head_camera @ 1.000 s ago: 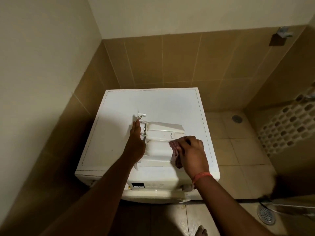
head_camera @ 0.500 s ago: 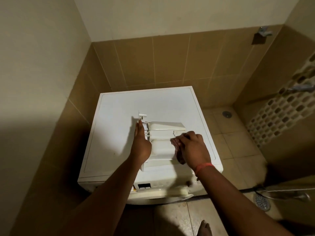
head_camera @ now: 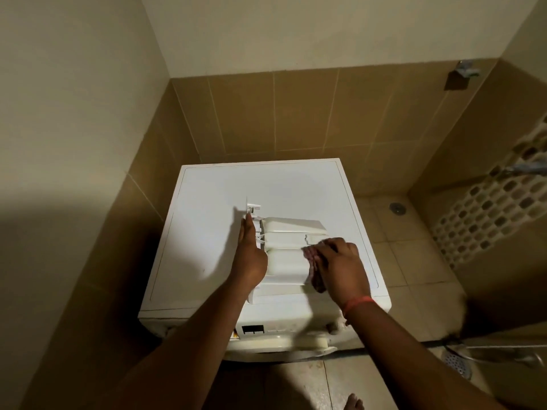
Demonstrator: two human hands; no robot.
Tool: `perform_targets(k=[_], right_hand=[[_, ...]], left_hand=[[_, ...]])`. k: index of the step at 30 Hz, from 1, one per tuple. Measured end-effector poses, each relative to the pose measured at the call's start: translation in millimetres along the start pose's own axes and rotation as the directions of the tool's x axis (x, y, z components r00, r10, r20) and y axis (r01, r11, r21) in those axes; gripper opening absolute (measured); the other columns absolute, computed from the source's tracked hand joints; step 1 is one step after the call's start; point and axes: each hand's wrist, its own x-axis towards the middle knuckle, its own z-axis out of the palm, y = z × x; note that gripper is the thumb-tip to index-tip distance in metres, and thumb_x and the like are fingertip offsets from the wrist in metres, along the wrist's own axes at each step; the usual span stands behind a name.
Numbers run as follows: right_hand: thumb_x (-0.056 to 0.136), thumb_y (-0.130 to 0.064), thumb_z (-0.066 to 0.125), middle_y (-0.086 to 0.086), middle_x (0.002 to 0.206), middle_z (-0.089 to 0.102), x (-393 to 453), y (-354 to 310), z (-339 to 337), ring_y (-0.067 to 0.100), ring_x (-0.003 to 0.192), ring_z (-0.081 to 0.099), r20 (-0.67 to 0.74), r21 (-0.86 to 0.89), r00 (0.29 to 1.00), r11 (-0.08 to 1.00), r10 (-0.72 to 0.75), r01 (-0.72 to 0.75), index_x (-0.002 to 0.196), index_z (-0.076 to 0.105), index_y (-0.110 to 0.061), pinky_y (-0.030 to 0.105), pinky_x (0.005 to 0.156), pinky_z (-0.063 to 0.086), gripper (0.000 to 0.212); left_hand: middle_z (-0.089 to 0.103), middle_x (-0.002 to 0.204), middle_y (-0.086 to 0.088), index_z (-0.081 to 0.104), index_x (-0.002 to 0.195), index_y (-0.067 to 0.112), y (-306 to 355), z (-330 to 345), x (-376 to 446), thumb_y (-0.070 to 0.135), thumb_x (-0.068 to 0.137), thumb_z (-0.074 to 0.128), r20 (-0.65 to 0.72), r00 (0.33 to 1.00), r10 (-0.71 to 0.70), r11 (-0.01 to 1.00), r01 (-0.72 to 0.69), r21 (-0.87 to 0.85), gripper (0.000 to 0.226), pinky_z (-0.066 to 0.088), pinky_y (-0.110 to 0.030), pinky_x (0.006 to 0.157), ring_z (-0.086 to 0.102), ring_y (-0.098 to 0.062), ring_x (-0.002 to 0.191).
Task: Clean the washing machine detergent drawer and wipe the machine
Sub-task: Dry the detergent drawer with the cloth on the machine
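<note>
One white plastic detergent drawer (head_camera: 291, 250) lies on the flat top of the washing machine (head_camera: 213, 196), near its front edge and a little right of centre. We see a moulded tray with ribbed compartments, a slanted cover piece at its far end and a small clip-like part sticking up at the far left corner. Its long axis runs front to back, from the machine's front edge away from us toward the tiled wall (head_camera: 296, 113).

Our left hand (head_camera: 250, 255) lies along the drawer's left side, fingers (head_camera: 247, 229) straight and together, pressed flat against the edge. Our right hand (head_camera: 340, 267) is over the drawer's right side with fingers curled around a reddish patterned cloth (head_camera: 313, 261), which touches the tray and hangs down beside it. An orange band (head_camera: 358, 303) circles the right wrist.

Below the top, we see the machine's control panel (head_camera: 254, 329) and the rim of the door. Around it are tan floor tiles with a floor drain (head_camera: 457, 363) at the right.
</note>
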Motion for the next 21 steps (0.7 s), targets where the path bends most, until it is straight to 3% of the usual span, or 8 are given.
perform_targets(k=[3, 8, 10, 12, 13, 16, 19, 21], right_hand=[[0.09, -0.03, 0.064, 0.001, 0.101, 0.064, 6, -31, 22, 0.028, 0.089, 0.056, -0.06, 0.032, 0.997, 0.998, -0.051, 0.053, 0.093, 0.074, -0.022, 0.034, 0.073, 0.048, 0.013], [0.087, -0.03, 0.064, -0.001, 0.114, 0.059, 4, -57, 25, 0.021, 0.097, 0.052, 0.024, 0.106, 0.948, 0.943, -0.318, 0.314, 0.112, 0.068, -0.023, 0.031, 0.081, 0.048, 0.026], [0.087, -0.03, 0.065, -0.001, 0.118, 0.059, -1, -33, 12, 0.022, 0.1, 0.052, 0.03, 0.092, 0.952, 0.949, -0.305, 0.301, 0.115, 0.067, -0.024, 0.029, 0.084, 0.048, 0.029], [0.089, -0.03, 0.067, -0.001, 0.121, 0.059, -8, -3, 0, 0.023, 0.104, 0.051, 0.023, 0.085, 0.982, 0.979, -0.185, 0.183, 0.118, 0.066, -0.023, 0.028, 0.086, 0.047, 0.03], [0.089, -0.029, 0.068, 0.0, 0.121, 0.059, -10, 7, -4, 0.024, 0.105, 0.051, 0.006, 0.074, 0.992, 0.989, -0.127, 0.126, 0.118, 0.067, -0.023, 0.028, 0.086, 0.048, 0.03], [0.089, -0.024, 0.068, 0.001, 0.118, 0.06, -10, 0, 7, 0.025, 0.1, 0.051, -0.061, 0.029, 0.996, 0.997, -0.069, 0.07, 0.109, 0.07, -0.021, 0.032, 0.083, 0.049, 0.021], [0.086, -0.021, 0.063, -0.003, 0.109, 0.06, -3, -45, 25, 0.024, 0.098, 0.053, -0.051, 0.098, 0.976, 0.972, -0.21, 0.214, 0.098, 0.07, -0.021, 0.031, 0.079, 0.046, 0.014], [0.087, -0.028, 0.054, -0.002, 0.113, 0.06, -2, -64, 31, 0.023, 0.101, 0.052, -0.018, 0.074, 0.947, 0.944, -0.32, 0.32, 0.104, 0.069, -0.022, 0.033, 0.079, 0.047, 0.023]], left_hand=[[0.006, 0.163, 0.004, 0.003, 0.156, 0.025, 1, 2, 0, -0.019, 0.085, 0.033, -0.012, 1.0, -0.003, 1.0, 0.003, -0.002, 0.089, 0.023, -0.009, 0.103, 0.015, -0.012, 0.148], [0.006, 0.164, 0.003, 0.003, 0.156, 0.024, -2, -1, 3, -0.023, 0.081, 0.034, 0.004, 1.0, 0.019, 1.0, -0.019, -0.009, 0.094, 0.022, -0.004, 0.099, 0.015, -0.013, 0.148], [0.006, 0.163, 0.007, 0.001, 0.156, 0.028, -5, 0, 3, -0.021, 0.083, 0.032, -0.004, 1.0, 0.022, 1.0, -0.022, 0.007, 0.093, 0.035, -0.017, 0.106, 0.024, -0.019, 0.146], [0.007, 0.163, 0.008, 0.001, 0.155, 0.032, -6, 2, 4, -0.019, 0.084, 0.032, -0.009, 1.0, 0.021, 1.0, -0.021, 0.016, 0.093, 0.042, -0.038, 0.107, 0.032, -0.022, 0.143], [0.008, 0.163, 0.009, 0.001, 0.155, 0.032, -6, 3, 5, -0.02, 0.084, 0.031, -0.013, 1.0, 0.021, 1.0, -0.021, 0.022, 0.093, 0.043, -0.041, 0.107, 0.032, -0.021, 0.143], [0.009, 0.163, 0.008, 0.003, 0.156, 0.029, -2, 5, 5, -0.02, 0.084, 0.032, -0.02, 1.0, 0.018, 1.0, -0.018, 0.019, 0.092, 0.041, -0.037, 0.108, 0.029, -0.017, 0.144], [0.012, 0.163, 0.002, 0.005, 0.156, 0.023, -2, 5, 7, -0.023, 0.079, 0.033, -0.015, 0.999, 0.03, 0.999, -0.029, 0.013, 0.094, 0.029, -0.03, 0.116, 0.022, -0.015, 0.147], [0.014, 0.163, -0.002, 0.007, 0.156, 0.019, -4, 4, 8, -0.026, 0.074, 0.034, -0.012, 0.999, 0.04, 0.999, -0.041, -0.02, 0.097, 0.024, -0.037, 0.12, 0.02, -0.016, 0.148]])
